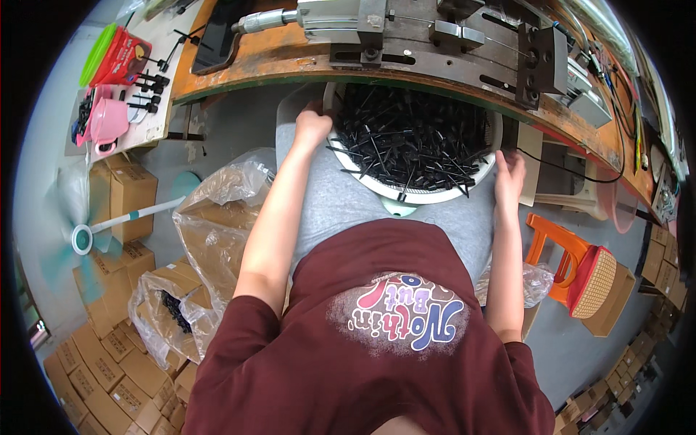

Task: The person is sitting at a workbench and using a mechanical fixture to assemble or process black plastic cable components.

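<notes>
A white round basket (377,185) full of thin black plastic parts (413,138) rests on my lap, under the edge of an orange workbench. My left hand (312,127) grips the basket's left rim with the fingers curled over it. On the right rim, my right hand (509,177) lies flat against the basket's side. My grey trousers and dark red shirt fill the lower middle of the view.
A metal machine (435,36) sits on the orange workbench (275,58) above the basket. Clear plastic bags (217,210) in cardboard boxes stand at my left, one holding black parts (174,308). An orange stool (573,264) is at my right. Stacked boxes (109,377) and a fan (83,235) lie further left.
</notes>
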The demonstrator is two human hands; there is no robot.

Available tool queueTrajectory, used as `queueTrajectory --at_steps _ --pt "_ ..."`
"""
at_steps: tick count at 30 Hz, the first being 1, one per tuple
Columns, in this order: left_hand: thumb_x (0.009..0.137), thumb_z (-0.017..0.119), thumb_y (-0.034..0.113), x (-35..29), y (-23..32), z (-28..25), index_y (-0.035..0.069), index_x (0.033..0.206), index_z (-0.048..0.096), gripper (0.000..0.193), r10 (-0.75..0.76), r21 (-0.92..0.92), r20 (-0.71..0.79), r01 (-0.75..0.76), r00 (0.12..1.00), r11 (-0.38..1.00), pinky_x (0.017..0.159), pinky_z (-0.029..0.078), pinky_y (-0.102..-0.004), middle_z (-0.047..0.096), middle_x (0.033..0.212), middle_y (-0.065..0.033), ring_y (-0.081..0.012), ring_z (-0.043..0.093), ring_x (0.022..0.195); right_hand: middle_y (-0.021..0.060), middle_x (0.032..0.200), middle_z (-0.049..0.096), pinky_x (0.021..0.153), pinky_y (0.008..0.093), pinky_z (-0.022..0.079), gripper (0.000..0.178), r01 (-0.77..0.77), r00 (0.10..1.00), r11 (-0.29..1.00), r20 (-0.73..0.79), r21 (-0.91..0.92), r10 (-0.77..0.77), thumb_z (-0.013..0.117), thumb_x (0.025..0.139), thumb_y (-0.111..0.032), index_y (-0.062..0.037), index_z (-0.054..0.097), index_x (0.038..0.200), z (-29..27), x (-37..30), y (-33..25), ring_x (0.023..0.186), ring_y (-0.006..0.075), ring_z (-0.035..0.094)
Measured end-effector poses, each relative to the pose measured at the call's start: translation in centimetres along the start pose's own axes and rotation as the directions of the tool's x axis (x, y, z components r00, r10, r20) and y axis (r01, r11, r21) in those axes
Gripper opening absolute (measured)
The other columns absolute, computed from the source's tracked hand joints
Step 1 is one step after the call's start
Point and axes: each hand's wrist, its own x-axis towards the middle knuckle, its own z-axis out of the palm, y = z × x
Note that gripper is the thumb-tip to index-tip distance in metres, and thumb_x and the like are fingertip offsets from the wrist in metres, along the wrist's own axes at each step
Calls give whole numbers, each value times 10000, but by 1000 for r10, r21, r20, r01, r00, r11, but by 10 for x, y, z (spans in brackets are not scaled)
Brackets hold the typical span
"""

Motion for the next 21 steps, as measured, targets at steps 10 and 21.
queueTrajectory --at_steps 10,21 --pt "936 558 -19 -4 -4 30 42 1407 475 482 -85 -665 196 196 977 721 961 471 -322 587 1311 -140 -220 590 1121 97 929 649 841 330 439 338 -81 997 960 40 270 73 561 998 -301 31 610 1036 42 36 16 885 190 561" --pt "861 555 -128 58 -16 -18 9 1336 504 497 -119 -880 157 193 980 434 860 575 -380 644 1170 -142 -264 660 1011 55 1133 652 871 317 478 324 -145 988 814 38 563 150 572 991 -201 -28 576 1265 113 51 -44 984 161 609"
